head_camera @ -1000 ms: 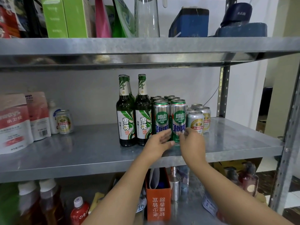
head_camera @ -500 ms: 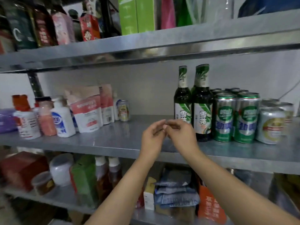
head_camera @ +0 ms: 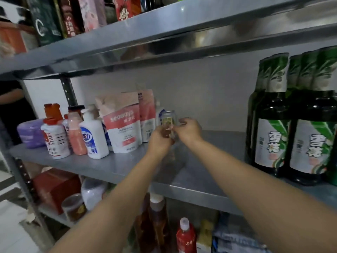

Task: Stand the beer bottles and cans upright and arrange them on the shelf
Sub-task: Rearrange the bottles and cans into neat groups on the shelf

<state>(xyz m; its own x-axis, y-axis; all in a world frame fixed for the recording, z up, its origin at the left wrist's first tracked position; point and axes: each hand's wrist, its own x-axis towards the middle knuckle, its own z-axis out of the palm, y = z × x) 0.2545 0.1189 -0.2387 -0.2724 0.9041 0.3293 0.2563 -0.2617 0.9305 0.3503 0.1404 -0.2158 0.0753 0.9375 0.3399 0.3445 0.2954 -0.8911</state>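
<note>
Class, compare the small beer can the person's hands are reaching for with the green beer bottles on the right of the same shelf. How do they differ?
1. The can is short and silvery; the bottles are tall dark green glass.
2. The can stands alone at the back by the pouches; the bottles stand grouped near the front.
3. The left hand and right hand are at the can; the bottles are untouched.

Both stand upright on the middle shelf.

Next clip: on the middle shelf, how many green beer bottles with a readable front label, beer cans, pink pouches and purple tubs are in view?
green beer bottles: 2 (any behind them are too blurred to count)
beer can: 1
pink pouches: 2
purple tub: 1
Total: 6
</note>
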